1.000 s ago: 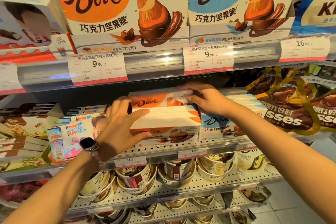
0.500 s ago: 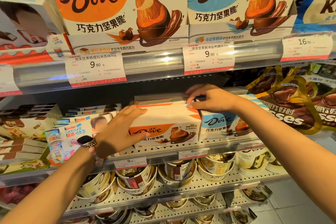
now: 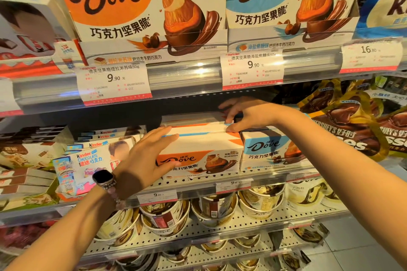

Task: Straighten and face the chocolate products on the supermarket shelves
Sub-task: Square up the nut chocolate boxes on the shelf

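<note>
A row of orange Dove boxes (image 3: pixel 198 156) stands on the middle shelf (image 3: pixel 198 179), front face outward. My left hand (image 3: pixel 149 156), with a watch on the wrist, lies flat and open against the left end of the front box. My right hand (image 3: pixel 248 114) reaches over the row, with thumb and fingertips pinching the top right corner of an orange box behind the front one. Blue Dove boxes (image 3: pixel 271 149) sit directly to the right and touch the orange row.
Kinder chocolate boxes (image 3: pixel 88 160) crowd the left of the shelf, and Hershey's Kisses bags (image 3: pixel 348 130) hang at the right. Large Dove display boxes (image 3: pixel 141 6) fill the shelf above, behind price tags (image 3: pixel 114 79). Dove tubs (image 3: pixel 211 207) stand on the shelf below.
The orange box that was held raised over the row now sits down in line. My left hand slid from its top to the row's left end. My right hand stayed at the back right corner.
</note>
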`<state>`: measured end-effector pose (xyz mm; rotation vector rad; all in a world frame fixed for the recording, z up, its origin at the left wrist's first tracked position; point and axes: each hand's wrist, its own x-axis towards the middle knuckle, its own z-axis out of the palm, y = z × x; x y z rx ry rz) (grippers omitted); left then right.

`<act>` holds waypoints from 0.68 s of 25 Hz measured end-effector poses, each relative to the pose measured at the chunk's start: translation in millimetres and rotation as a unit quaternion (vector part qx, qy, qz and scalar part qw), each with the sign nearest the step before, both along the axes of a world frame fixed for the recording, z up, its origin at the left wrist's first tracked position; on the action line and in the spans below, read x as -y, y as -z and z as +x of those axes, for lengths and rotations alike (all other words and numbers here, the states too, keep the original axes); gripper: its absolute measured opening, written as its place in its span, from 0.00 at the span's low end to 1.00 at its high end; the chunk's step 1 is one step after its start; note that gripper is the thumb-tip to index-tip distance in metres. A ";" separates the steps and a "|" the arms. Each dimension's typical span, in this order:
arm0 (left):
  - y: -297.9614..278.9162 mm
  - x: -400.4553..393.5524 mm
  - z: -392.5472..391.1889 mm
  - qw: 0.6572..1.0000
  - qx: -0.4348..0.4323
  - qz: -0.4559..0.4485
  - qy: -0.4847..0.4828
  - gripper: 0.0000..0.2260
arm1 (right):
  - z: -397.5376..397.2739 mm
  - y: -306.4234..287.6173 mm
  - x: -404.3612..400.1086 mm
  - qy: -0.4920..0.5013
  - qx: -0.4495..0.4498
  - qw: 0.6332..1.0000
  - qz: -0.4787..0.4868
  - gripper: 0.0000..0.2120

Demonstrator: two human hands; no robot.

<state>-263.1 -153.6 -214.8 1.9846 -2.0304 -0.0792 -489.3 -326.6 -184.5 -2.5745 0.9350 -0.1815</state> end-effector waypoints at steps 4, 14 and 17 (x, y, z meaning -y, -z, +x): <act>-17.1 -4.0 -11.9 0.994 0.106 0.020 -0.020 0.28 | -2.9 -0.2 -1.3 -0.021 -0.026 0.999 -0.012 0.06; -10.4 -1.2 -0.5 0.960 -0.215 -0.164 -0.069 0.30 | -17.6 4.7 -50.3 -0.001 0.282 0.958 -0.049 0.18; -15.8 0.2 0.1 0.941 -0.269 -0.205 -0.026 0.16 | -29.2 4.9 -65.4 -0.023 0.358 0.933 0.011 0.12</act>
